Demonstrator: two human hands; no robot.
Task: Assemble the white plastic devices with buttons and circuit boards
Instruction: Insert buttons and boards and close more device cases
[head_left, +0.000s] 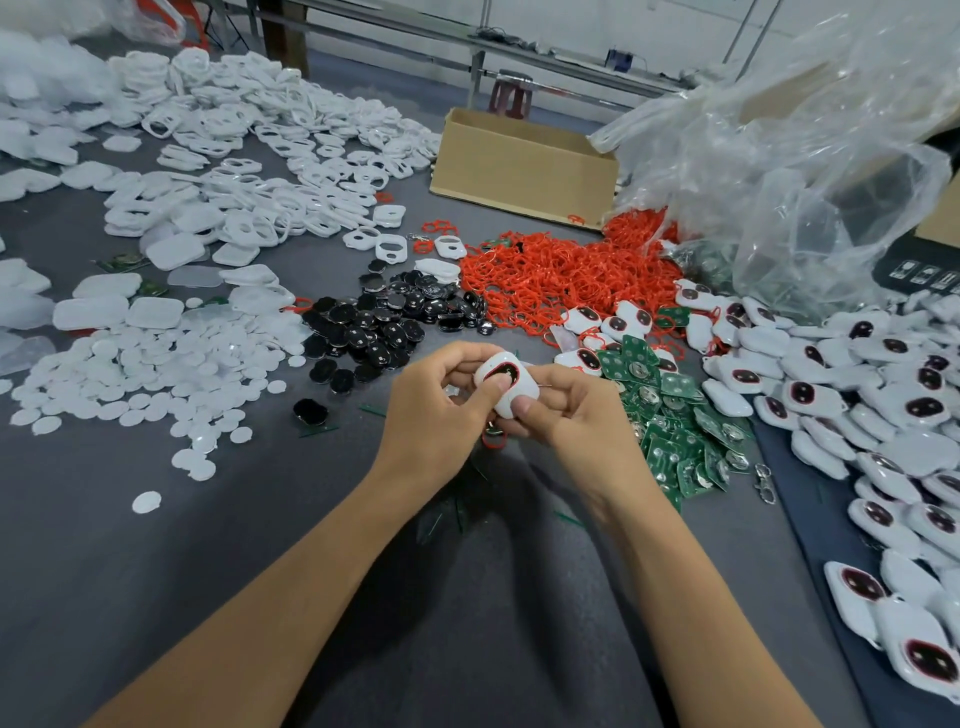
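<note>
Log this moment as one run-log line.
left hand: holds white device, thumb on its dark button | right hand: holds same device, thumb on white shell | circuit boards: green pile right of hands

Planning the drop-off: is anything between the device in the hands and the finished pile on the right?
Only the heap of green circuit boards lies on the table between the white device, gripped by left hand and right hand, and the pile of assembled devices. It lies low; lifted over it, the way looks clear.
</note>
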